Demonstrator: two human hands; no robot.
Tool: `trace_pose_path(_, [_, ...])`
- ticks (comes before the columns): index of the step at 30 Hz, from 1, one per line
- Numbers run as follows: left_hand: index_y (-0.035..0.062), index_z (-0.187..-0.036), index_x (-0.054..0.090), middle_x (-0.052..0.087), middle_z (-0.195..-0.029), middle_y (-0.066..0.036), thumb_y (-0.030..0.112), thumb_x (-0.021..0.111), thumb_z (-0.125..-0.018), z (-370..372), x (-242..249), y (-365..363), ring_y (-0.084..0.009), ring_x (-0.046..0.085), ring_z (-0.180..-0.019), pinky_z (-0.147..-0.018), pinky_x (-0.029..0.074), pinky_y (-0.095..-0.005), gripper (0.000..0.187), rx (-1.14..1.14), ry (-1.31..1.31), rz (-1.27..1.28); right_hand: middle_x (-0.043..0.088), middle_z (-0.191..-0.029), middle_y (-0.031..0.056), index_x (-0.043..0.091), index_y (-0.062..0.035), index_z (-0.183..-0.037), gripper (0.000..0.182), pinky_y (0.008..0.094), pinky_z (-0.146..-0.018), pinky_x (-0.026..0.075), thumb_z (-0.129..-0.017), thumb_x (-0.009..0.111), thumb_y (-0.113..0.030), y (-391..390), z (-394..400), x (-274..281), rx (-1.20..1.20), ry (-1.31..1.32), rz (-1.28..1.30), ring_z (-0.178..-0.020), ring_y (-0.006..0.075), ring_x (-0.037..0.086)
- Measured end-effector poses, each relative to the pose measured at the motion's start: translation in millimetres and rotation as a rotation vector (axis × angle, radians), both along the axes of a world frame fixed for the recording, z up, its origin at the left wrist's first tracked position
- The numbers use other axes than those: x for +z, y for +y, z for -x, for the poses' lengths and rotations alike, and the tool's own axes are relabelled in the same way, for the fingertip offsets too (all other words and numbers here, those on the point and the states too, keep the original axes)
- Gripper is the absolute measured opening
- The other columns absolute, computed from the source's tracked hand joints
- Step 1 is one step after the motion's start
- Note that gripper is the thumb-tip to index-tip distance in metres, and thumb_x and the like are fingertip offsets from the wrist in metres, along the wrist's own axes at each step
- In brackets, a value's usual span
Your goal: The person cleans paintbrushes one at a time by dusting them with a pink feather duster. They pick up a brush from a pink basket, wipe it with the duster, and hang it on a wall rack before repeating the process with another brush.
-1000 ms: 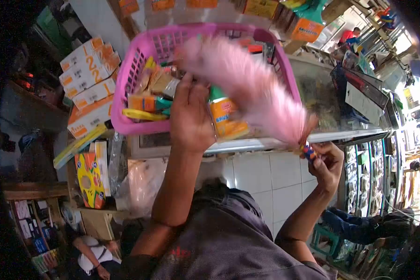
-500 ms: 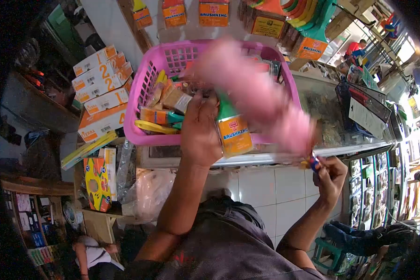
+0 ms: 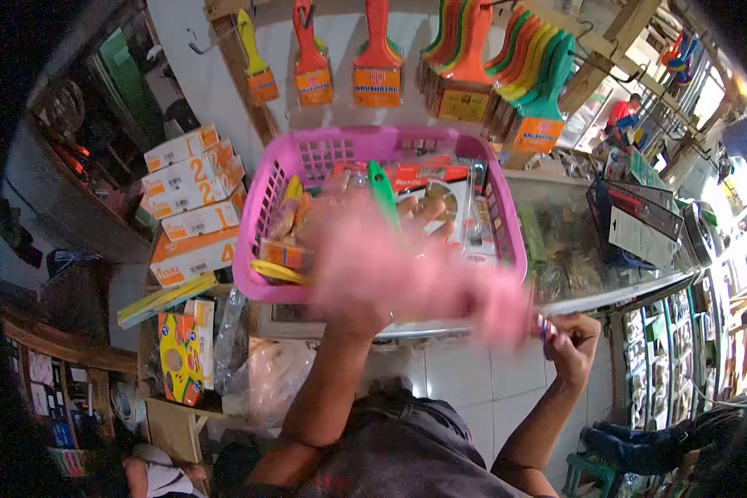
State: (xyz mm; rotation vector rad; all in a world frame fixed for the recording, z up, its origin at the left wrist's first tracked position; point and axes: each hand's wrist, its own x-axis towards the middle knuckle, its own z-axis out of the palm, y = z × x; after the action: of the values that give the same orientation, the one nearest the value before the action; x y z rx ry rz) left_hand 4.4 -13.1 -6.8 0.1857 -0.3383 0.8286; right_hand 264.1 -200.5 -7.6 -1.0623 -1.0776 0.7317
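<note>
A fluffy pink duster [image 3: 415,278], smeared by motion, sweeps across the front of the pink basket [image 3: 519,253]. Its handle is gripped in my right hand [image 3: 573,339], to the right of the basket's front corner. My left hand [image 3: 430,217] is over the basket, mostly behind the duster; several fingertips show to the right of an upright green-handled paintbrush [image 3: 382,189]. The brush appears to be held in that hand, its lower part covered by the duster. Inside the basket lie a yellow-handled brush [image 3: 275,271] and red-and-white packaged items [image 3: 430,173].
Paintbrushes [image 3: 378,62] hang on the wall behind. White-and-orange boxes [image 3: 192,195] are stacked at left. The basket rests on a glass counter [image 3: 548,278], with packaged goods [image 3: 643,224] at its right. A person [image 3: 162,473] is at lower left.
The duster has swung down and left, now covering much of my left hand. My left hand's fingers now show right of the green handle. The camera view has tilted up, revealing more hanging brushes.
</note>
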Motion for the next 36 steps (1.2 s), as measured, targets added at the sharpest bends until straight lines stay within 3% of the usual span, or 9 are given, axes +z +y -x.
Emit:
trace_pose_path(4, [0.005, -0.145, 0.035, 0.039, -0.151, -0.019, 0.046, 0.045, -0.099, -3.1, 14.0, -8.0, -0.0427, 0.045, -0.131, -0.108, 0.035, -0.0612, 0.063, 0.375, 0.423, -0.344, 0.069, -0.068, 0.014, 0.069, 0.0072, -0.078, 0.029, 0.0219, -0.043, 0.04, -0.078, 0.079, -0.02, -3.4, -21.8, -13.9, 0.182, -0.028, -0.079, -0.043, 0.0078, 0.049])
trace_pose_path(6, [0.0056, -0.148, 0.033, 0.034, -0.153, -0.017, 0.042, 0.042, -0.101, 2.3, 20.9, -4.3, -0.0369, 0.026, -0.144, -0.113, 0.027, -0.0615, 0.06, -0.01, 0.195, -0.071, 0.069, -0.069, 0.0153, 0.071, 0.0106, -0.081, 0.032, 0.0247, -0.045, 0.045, -0.076, 0.08, -0.019, 2.1, -31.6, -21.2, 0.403, 0.045, -0.273, -0.043, 0.0116, 0.054])
trace_pose_path(9, [0.0062, -0.149, 0.03, 0.03, -0.156, -0.019, 0.046, 0.041, -0.1, 2.4, -10.4, -9.9, -0.0386, 0.032, -0.141, -0.112, 0.031, -0.0614, 0.064, 0.634, 0.691, -0.443, 0.07, -0.068, 0.0193, 0.071, 0.0108, -0.077, 0.033, 0.0284, -0.052, 0.054, -0.072, 0.082, -0.02, -9.8, -16.1, 0.8, -0.08, 0.178, 0.1, -0.051, 0.0213, 0.066])
trace_pose_path(11, [0.0053, -0.148, 0.031, 0.034, -0.153, -0.019, 0.048, 0.04, -0.1, -6.1, 2.5, 5.2, -0.0366, 0.029, -0.143, -0.112, 0.029, -0.0616, 0.065, 0.033, 0.199, -0.153, 0.069, -0.069, 0.0176, 0.071, 0.0112, -0.082, 0.036, 0.0273, -0.049, 0.051, -0.075, 0.082, -0.023, -8.7, -10.8, 7.9, 0.045, -0.006, 0.001, -0.049, 0.0185, 0.063])
trace_pose_path(15, [0.0074, -0.149, 0.03, 0.032, -0.154, -0.016, 0.048, 0.04, -0.1, -6.2, -1.7, 8.3, -0.0362, 0.031, -0.142, -0.113, 0.03, -0.0592, 0.065, 0.33, 0.849, -0.495, 0.07, -0.073, 0.0167, 0.071, 0.0102, -0.087, 0.037, 0.0256, -0.047, 0.048, -0.077, 0.08, -0.024, -1.1, -29.7, -7.8, 0.266, 0.034, -0.211, -0.048, 0.0145, 0.059])
trace_pose_path(20, [0.0077, -0.149, 0.031, 0.028, -0.157, -0.017, 0.054, 0.037, -0.099, 1.0, 12.0, -4.1, -0.0377, 0.029, -0.143, -0.114, 0.028, -0.0605, 0.068, 0.05, 0.219, -0.204, 0.072, -0.075, 0.0208, 0.072, 0.0082, -0.079, 0.028, 0.0292, -0.054, 0.053, -0.072, 0.081, -0.017, 1.1, -24.8, 4.4, 0.152, -0.052, -0.064, -0.057, 0.0247, 0.068])
trace_pose_path(27, [0.0051, -0.149, 0.03, 0.028, -0.156, -0.019, 0.058, 0.032, -0.099, 3.8, 9.5, -14.4, -0.0383, 0.032, -0.141, -0.111, 0.028, -0.0648, 0.073, 0.458, 0.566, -0.232, 0.072, -0.078, 0.0211, 0.072, 0.01, -0.082, 0.027, 0.0341, -0.067, 0.056, -0.07, 0.082, -0.012, 2.4, -26.6, -17.2, 0.125, -0.053, 0.119, -0.068, 0.0264, 0.071])
trace_pose_path(31, [0.0043, -0.149, 0.03, 0.03, -0.155, -0.019, 0.061, 0.032, -0.098, 3.6, 24.2, -7.0, -0.0375, 0.027, -0.144, -0.11, 0.025, -0.0693, 0.076, 0.023, 0.268, -0.116, 0.071, -0.077, 0.0214, 0.071, 0.0103, -0.081, 0.027, 0.0351, -0.064, 0.055, -0.072, 0.082, -0.013, 9.7, -22.1, -14.4, 0.51, 0.061, -0.143, -0.065, 0.0236, 0.069])
trace_pose_path(36, [0.0052, -0.15, 0.026, 0.028, -0.156, -0.018, 0.069, 0.024, -0.096, 4.7, 18.1, -8.9, -0.0363, 0.024, -0.145, -0.111, 0.023, -0.0704, 0.084, 0.255, 0.59, -0.248, 0.071, -0.076, 0.0203, 0.071, 0.0105, -0.08, 0.032, 0.032, -0.057, 0.052, -0.073, 0.083, -0.019, 4.0, -20.7, -16.1, 0.093, 0.024, 0.083, -0.061, 0.0221, 0.066])
